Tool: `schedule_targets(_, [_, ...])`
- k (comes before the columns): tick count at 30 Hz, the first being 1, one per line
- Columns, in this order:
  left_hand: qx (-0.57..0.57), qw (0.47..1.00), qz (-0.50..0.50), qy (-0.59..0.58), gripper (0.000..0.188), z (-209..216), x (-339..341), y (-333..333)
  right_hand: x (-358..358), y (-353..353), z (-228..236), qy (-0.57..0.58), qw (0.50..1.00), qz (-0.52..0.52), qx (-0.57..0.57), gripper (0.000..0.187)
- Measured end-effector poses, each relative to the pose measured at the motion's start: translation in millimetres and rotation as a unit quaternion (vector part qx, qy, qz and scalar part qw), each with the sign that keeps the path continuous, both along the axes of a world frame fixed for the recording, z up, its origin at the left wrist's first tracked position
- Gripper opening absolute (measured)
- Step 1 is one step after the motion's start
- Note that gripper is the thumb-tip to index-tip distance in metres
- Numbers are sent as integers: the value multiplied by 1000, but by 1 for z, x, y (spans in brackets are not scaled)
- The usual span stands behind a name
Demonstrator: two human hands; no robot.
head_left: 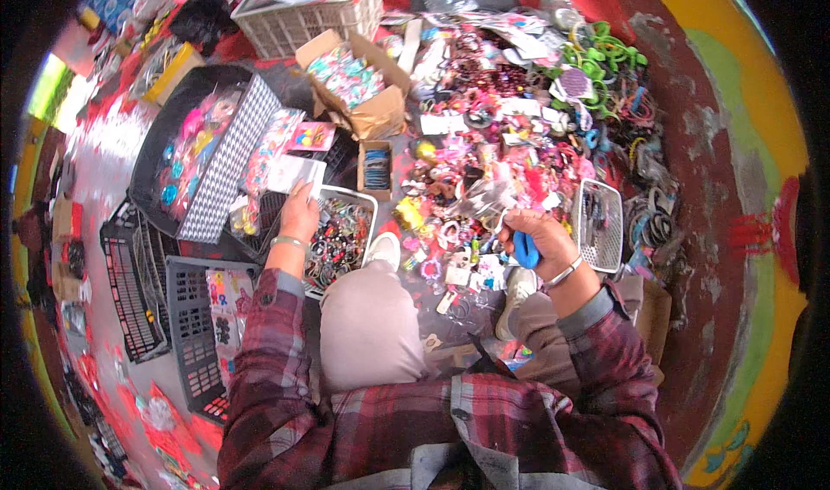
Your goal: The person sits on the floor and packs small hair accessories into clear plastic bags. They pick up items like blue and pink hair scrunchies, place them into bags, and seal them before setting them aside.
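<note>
My left hand [299, 216] reaches over the left side, fingers closed on the edge of a white card [296, 177]. Whether the card belongs to a packet I cannot make out. Under that wrist is a white basket [373, 222] full of small, mixed-colour hair ties. My right hand [545, 237] is above the heap, closed around a blue curved piece [525, 251] like a handle or loop; its exact kind is unclear. By those fingertips is a crumpled, greyish clear plastic wrapper [486, 199], blurred. Below spreads a large heap of colourful hair accessories [467, 157].
A small white basket [612, 203] stands right of my right hand. Green bands [596, 57] lie at the far right. An open cardboard box [380, 114] and large crate [316, 23] stand beyond. Dark bins [147, 166] and a grey crate [192, 317] are left. My shoes [383, 249] flank the near heap.
</note>
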State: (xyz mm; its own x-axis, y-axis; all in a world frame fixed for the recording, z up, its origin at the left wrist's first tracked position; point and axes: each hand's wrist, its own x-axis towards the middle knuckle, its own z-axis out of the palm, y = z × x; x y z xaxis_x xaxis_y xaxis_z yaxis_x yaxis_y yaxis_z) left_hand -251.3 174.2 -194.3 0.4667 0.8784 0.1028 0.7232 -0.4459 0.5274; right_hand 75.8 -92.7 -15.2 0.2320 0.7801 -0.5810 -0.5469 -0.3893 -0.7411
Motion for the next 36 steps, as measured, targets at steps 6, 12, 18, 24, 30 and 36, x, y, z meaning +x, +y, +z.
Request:
schedule_targets(6, [7,890,-440,-121,68,226,137,-115,-6,-38,38,18,993,-82,79,17])
schedule_targets(12, [18,889,-442,-121,39,242,222,-185,14,-55,71,29,978,-131,160,20])
schedule_targets(18, [-585,623,-215,-472,34,246,248,-169,81,-93,74,-63,935,-230,261,17])
schedule_targets(24, [-616,510,-178,-573,36,239,256,-147,86,-88,66,-104,964,-192,153,39])
schedule_targets(30, [-607,472,-174,-615,35,237,266,-141,61,-62,59,-14,978,-96,183,49])
schedule_targets(36, [-607,460,-181,-623,34,238,268,-146,45,-42,53,18,977,-107,182,32])
